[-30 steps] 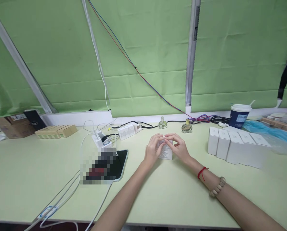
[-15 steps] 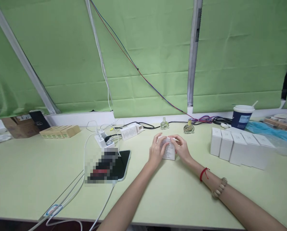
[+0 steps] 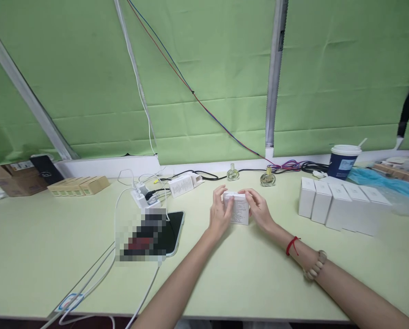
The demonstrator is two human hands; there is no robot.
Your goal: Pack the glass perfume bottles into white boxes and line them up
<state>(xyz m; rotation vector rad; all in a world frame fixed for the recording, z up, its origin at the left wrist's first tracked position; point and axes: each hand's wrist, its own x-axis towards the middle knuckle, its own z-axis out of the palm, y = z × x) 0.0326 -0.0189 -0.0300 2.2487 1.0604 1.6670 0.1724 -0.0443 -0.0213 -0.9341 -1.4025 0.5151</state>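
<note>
A small white carton (image 3: 240, 212) with fine print on its near face stands upright on the table between my hands. My left hand (image 3: 221, 212) grips its left side, the thumb lying over the front face. At the upper right edge, the fingers of my right hand (image 3: 259, 209) are closed on the carton. Its top looks flat and closed. Beyond my hands stand two glass perfume bottles, one with pale liquid (image 3: 232, 173) and one with a gold-coloured neck (image 3: 268, 178).
Several white boxes (image 3: 338, 208) stand in a row at right, near a dark blue cup (image 3: 343, 162). An open white carton (image 3: 182, 184) lies by a power strip (image 3: 144, 198). A tablet (image 3: 173, 233) with cables is at left, tan boxes (image 3: 79, 186) behind it.
The fingers have moved off the carton's top toward its sides, so the top now shows flat. The view has shifted slightly.
</note>
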